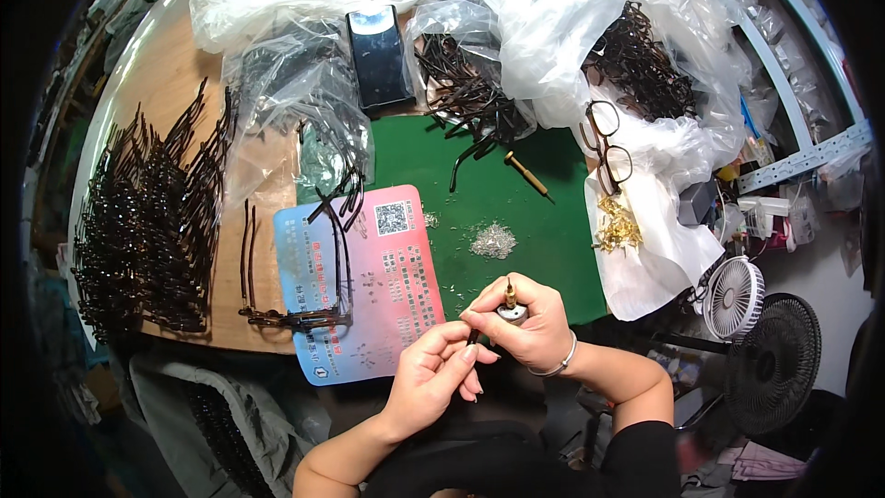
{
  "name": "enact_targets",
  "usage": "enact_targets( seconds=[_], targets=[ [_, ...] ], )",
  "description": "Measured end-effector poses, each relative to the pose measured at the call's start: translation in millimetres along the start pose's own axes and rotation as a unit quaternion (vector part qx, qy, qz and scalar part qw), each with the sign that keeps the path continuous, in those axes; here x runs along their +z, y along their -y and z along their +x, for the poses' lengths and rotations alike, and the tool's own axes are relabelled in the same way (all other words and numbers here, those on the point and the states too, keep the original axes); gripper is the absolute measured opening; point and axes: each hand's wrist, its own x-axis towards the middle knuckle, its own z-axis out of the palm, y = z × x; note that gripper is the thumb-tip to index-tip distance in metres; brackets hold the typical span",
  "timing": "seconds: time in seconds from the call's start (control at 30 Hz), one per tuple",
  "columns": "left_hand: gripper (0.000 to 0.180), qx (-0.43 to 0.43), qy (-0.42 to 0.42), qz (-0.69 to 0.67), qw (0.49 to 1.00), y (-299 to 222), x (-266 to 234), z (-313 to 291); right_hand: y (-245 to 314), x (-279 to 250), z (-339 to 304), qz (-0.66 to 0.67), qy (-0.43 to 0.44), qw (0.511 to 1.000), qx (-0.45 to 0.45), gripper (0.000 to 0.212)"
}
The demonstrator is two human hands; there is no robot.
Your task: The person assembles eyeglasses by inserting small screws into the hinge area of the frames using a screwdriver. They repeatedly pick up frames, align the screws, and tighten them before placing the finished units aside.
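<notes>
Green mat [562, 263], right hand [537, 327] curled

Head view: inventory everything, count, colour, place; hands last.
Table: one, brown, left
Mat: one, green, centre
Printed pad: one, blue-pink, left of centre
Flat device: one, black, far edge
Plastic bags: several, whitish, far side
Eyeglass frames: two, dark, left and right
Eyewear pieces: uncountable, dark, left and far side
Screwdriver: one, gold, on mat
Tiny bits: uncountable, silvery, on mat
Sheet: one, white, right of mat
Small pieces: uncountable, gold, on sheet
Fans: two, white and black, right
Rack: one, blue-grey, right
Tool: one, silver-gold, lower centre
Thin part: one, dark, lower centre
Left hand: one, bare, centre
Right hand: one, bare, beside it
</notes>
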Motion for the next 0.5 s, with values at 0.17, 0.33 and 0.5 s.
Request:
enact_targets(
  seconds=[0.17,0.33,0.5],
  targets=[
    [0.027,0.025,-0.002,-0.038,0.999,12,-2,4,-9,6,-6,0.055,-0.037,0.997,-0.029,0.007],
    [0.028,0.032,0.003,-0.050,0.998,11,-7,6,-11,11,-2,0.111,-0.044,0.993,-0.007,0.005],
    [0.027,0.031,-0.016,-0.030,0.999,9,-6,10,-18,14,-2,0.061,-0.055,0.996,-0.041,0.005]
  ],
)
